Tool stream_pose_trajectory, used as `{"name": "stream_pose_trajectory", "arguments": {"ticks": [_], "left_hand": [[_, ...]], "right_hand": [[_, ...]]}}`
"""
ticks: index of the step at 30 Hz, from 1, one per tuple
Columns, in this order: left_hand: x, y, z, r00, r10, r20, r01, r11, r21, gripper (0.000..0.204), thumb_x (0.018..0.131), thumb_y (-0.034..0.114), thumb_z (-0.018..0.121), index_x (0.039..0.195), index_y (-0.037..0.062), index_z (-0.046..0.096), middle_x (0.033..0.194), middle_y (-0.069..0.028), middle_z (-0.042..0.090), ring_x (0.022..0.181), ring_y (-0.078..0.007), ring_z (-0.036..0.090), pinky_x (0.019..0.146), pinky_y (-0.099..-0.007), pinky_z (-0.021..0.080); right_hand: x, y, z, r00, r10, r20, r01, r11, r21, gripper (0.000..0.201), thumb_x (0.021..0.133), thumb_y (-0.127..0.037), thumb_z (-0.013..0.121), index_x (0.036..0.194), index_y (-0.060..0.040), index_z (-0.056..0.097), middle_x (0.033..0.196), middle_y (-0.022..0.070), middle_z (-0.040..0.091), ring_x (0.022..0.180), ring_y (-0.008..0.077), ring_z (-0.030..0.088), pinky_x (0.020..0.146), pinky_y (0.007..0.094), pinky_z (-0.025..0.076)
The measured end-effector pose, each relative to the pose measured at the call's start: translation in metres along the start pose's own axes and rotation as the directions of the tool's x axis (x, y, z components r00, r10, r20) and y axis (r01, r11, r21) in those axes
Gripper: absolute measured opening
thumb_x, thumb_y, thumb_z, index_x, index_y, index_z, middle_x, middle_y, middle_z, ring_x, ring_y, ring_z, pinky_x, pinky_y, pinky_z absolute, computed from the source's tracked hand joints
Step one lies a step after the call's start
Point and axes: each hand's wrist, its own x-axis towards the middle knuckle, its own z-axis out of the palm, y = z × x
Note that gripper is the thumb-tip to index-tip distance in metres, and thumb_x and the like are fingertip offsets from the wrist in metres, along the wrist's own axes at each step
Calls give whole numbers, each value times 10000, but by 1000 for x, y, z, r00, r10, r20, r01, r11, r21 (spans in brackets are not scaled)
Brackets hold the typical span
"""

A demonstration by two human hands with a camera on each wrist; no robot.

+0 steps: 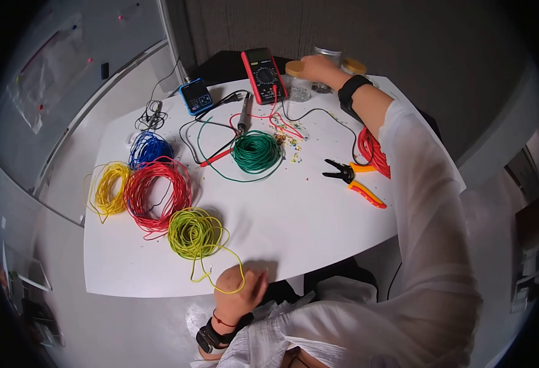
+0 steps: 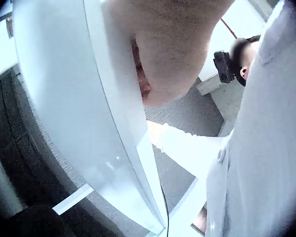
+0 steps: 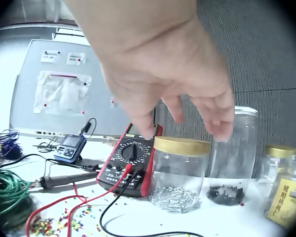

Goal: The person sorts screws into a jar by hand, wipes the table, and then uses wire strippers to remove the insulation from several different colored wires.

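In the right wrist view my right hand (image 3: pixel 170 74) reaches down over a clear jar (image 3: pixel 180 170) with a gold lid and silver screws inside. Its thumb and fingers are spread around the lid's level, and a taller clear jar (image 3: pixel 234 158) with small black pieces stands right behind the fingertips. At the table's front edge, in the head view, is my left hand (image 1: pixel 240 291), fingers relaxed. The loose end of a yellow-green wire coil (image 1: pixel 192 234) loops across its back. The left wrist view shows this hand close beside the table edge (image 2: pixel 116 113).
A red multimeter (image 1: pixel 264 76) stands left of the jars, its leads trailing over small colourful bits. Green (image 1: pixel 256 151), red (image 1: pixel 153 193), yellow (image 1: pixel 111 189) and blue (image 1: pixel 151 150) wire coils lie leftward. Wire strippers (image 1: pixel 355 182) lie at right, and a soldering iron (image 1: pixel 245 113) is near the middle.
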Motion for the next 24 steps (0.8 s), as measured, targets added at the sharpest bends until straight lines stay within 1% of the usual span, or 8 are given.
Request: {"name": "stream_pose_trajectory", "arguments": {"ticks": [2,5,7,10,11,13,16,24], "left_hand": [[1,-1,1,1000,3,-14,-3,1000,-19,188,686,108,682,736,72,504,582,-69,477,502,-260,483,452,-361,378],[-3,-5,6,999,19,-36,-20,999,-35,200,684,120,689,724,81,498,558,-52,449,479,-242,464,418,-348,363],[-3,-4,6,999,17,-29,-17,1000,-2,206,679,133,697,716,86,500,552,-48,439,466,-232,453,400,-347,352],[-4,-6,7,999,23,-40,-23,1000,-11,202,678,141,698,708,89,505,537,-43,431,450,-223,446,392,-340,347],[-4,-6,7,999,24,-33,-25,1000,-17,198,679,141,697,707,89,507,533,-42,429,445,-223,443,390,-337,345],[-3,-6,7,999,36,-37,-36,999,-18,193,677,136,698,712,88,515,533,-40,434,444,-221,448,392,-332,354],[-1,-6,7,998,55,-42,-56,998,-39,186,670,126,702,722,85,528,537,-38,448,449,-215,463,404,-322,377],[0,-6,5,996,82,-29,-84,995,-55,187,654,119,704,732,87,537,553,-36,460,472,-209,484,416,-315,399]], "right_hand": [[5,1,5,999,40,-11,-39,998,56,465,737,-397,585,1017,-30,633,1040,166,618,967,326,593,820,389,477],[20,1,18,995,99,0,-99,992,80,527,729,-462,590,1049,-44,620,1080,161,603,1002,322,578,832,390,469],[30,0,25,981,188,37,-190,980,59,640,703,-556,590,1123,-74,571,1128,137,587,1023,295,572,827,370,463],[35,0,28,989,141,52,-144,987,65,731,681,-591,605,1148,-33,533,1111,174,584,1022,308,570,832,372,463],[35,-3,27,989,138,51,-142,988,66,731,681,-591,605,1148,-33,533,1111,174,584,1022,308,570,832,372,463],[34,-8,31,966,258,22,-259,960,107,711,680,-521,647,1165,-20,512,1128,190,569,1050,311,553,865,379,446],[37,-13,38,943,332,25,-332,927,173,745,671,-513,664,1174,1,472,1111,201,570,1051,320,550,868,377,446],[24,-12,31,948,308,-77,-289,938,192,772,623,-499,684,1151,23,473,1056,205,595,992,332,581,830,378,471]]}}
